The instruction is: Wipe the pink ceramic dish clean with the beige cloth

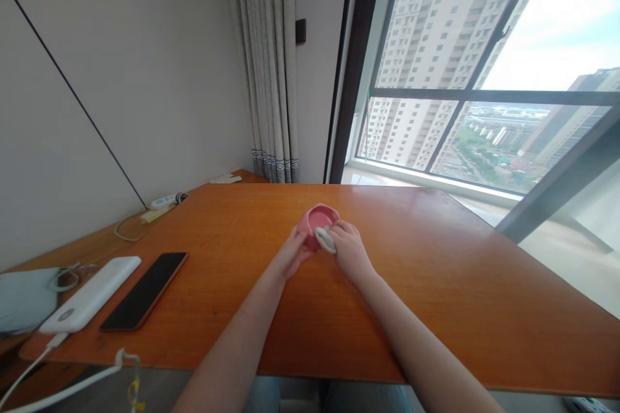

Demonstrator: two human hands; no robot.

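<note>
Above the middle of the wooden table [232,239] I see a small pink bowl-like container [320,214], tilted so its hollow inside faces me. My left hand [295,248] grips it by its left side, fingers closed around the wall. A folded white cloth [325,240] is pinched in my right hand [347,242], and it lies against the near right rim of the pink container. The fingertips of my right hand are partly hidden behind the cloth and the rim.
On the left lie a black smartphone [145,290] and a white power bank [92,293] with a cable plugged in. Beyond them are a white pouch-like thing [26,300] and a power strip [165,201]. A curtain [266,64] and a large window [465,93] stand behind the table.
</note>
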